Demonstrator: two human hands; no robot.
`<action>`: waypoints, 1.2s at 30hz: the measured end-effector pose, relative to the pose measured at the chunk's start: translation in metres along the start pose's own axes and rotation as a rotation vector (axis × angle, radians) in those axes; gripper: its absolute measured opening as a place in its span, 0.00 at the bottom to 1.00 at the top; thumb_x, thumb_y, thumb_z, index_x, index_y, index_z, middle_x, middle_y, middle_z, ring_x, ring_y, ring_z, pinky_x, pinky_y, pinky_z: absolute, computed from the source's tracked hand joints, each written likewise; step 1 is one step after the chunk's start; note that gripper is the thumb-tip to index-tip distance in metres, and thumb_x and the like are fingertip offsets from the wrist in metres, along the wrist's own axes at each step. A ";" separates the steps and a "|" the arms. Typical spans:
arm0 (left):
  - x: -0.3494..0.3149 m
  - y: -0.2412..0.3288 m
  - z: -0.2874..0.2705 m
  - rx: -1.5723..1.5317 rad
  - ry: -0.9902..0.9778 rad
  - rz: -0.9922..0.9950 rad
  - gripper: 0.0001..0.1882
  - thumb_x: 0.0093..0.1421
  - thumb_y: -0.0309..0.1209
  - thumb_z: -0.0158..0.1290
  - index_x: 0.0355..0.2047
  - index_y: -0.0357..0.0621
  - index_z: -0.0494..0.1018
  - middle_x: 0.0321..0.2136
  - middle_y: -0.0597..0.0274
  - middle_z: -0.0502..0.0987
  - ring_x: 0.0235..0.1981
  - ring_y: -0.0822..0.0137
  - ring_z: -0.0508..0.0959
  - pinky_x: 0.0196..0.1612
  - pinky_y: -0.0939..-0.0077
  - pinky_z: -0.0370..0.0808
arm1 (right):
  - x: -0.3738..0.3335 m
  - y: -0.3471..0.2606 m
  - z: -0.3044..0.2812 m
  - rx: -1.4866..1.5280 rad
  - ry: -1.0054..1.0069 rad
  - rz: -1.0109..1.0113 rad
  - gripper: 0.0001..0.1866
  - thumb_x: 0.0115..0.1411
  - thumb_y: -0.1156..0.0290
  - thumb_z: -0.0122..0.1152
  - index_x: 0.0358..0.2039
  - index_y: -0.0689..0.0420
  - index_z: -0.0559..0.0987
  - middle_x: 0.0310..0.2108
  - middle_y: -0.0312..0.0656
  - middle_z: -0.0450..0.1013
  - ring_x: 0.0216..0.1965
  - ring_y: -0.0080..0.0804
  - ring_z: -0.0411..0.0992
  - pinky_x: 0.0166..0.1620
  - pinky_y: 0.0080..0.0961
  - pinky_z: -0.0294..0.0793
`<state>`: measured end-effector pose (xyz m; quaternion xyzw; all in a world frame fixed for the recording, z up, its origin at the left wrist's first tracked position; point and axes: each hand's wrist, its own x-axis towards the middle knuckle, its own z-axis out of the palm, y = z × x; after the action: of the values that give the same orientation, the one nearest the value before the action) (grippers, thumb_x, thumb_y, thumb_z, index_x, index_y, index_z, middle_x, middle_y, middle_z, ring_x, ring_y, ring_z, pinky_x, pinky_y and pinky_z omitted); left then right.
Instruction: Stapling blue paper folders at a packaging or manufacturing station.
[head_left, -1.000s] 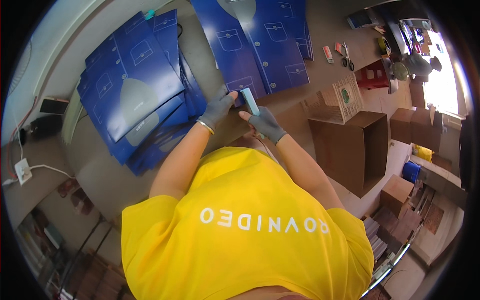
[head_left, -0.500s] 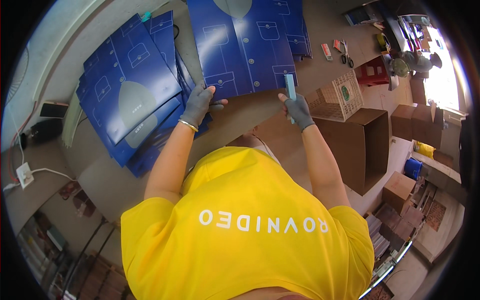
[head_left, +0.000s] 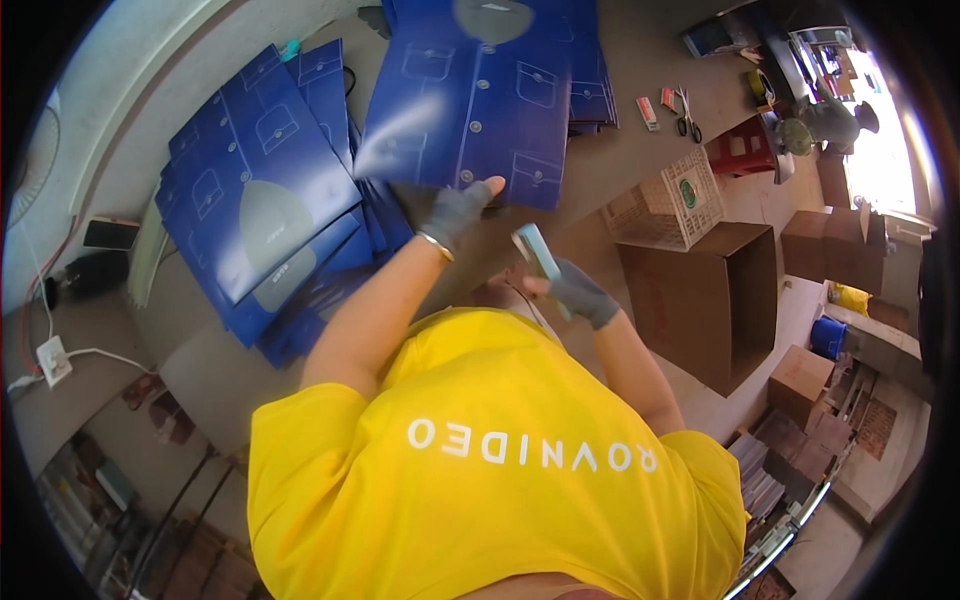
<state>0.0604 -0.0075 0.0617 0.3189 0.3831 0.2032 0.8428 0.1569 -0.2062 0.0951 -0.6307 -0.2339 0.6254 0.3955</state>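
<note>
Pinching near edge of blue printed sheet (head_left: 470,110) with left hand (head_left: 458,218), with thumb on top; can't make out fingers underneath. Extends from that grip to just ahead of the hand. Gripping light-blue stapler-like tool (head_left: 538,252) in curled right hand (head_left: 582,293), to the right of and below left hand, apart from sheet. Best to square the edge first; likely slippery, judging by sheen. Bring tool in level, well clear of left thumb. Squeeze once, fully, no slant. Avoid snagging blue pile (head_left: 255,140) left of left hand.
</note>
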 end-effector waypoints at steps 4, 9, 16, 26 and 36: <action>0.062 0.053 -0.077 0.564 -0.171 0.213 0.31 0.49 0.35 0.65 0.50 0.32 0.68 0.44 0.58 0.75 0.43 0.68 0.75 0.47 0.72 0.72 | -0.037 0.029 -0.040 -0.059 0.062 0.181 0.19 0.55 0.62 0.64 0.42 0.59 0.71 0.30 0.35 0.72 0.35 0.25 0.71 0.36 0.24 0.71; 0.042 0.116 -0.069 1.491 0.456 1.046 0.23 0.54 0.39 0.60 0.44 0.34 0.71 0.35 0.49 0.78 0.35 0.64 0.78 0.43 0.73 0.73 | -0.039 0.053 -0.061 0.102 0.423 0.106 0.13 0.56 0.63 0.62 0.38 0.55 0.73 0.29 0.35 0.71 0.32 0.23 0.69 0.34 0.23 0.69; 0.026 0.043 -0.003 0.756 -0.282 -0.375 0.24 0.58 0.50 0.54 0.44 0.42 0.69 0.31 0.61 0.76 0.28 0.71 0.77 0.31 0.78 0.74 | -0.031 0.032 -0.075 -0.033 0.552 0.069 0.14 0.57 0.61 0.60 0.39 0.54 0.74 0.29 0.34 0.71 0.31 0.21 0.67 0.33 0.22 0.69; 0.057 -0.048 0.006 0.276 -0.268 -0.020 0.17 0.63 0.43 0.48 0.48 0.48 0.67 0.32 0.67 0.73 0.28 0.73 0.75 0.25 0.76 0.72 | 0.026 0.009 -0.051 -0.205 0.267 0.055 0.22 0.58 0.59 0.59 0.47 0.60 0.70 0.32 0.34 0.69 0.32 0.19 0.66 0.35 0.19 0.68; 0.002 -0.029 -0.052 0.358 -0.259 0.043 0.23 0.64 0.39 0.47 0.55 0.38 0.64 0.46 0.64 0.71 0.46 0.72 0.68 0.52 0.78 0.64 | 0.054 0.004 0.018 -0.363 0.266 0.079 0.15 0.57 0.59 0.59 0.33 0.60 0.76 0.23 0.41 0.72 0.24 0.29 0.71 0.30 0.26 0.70</action>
<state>0.0244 -0.0070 0.0141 0.4950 0.2949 0.1074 0.8103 0.1441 -0.1625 0.0612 -0.7771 -0.2633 0.4996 0.2780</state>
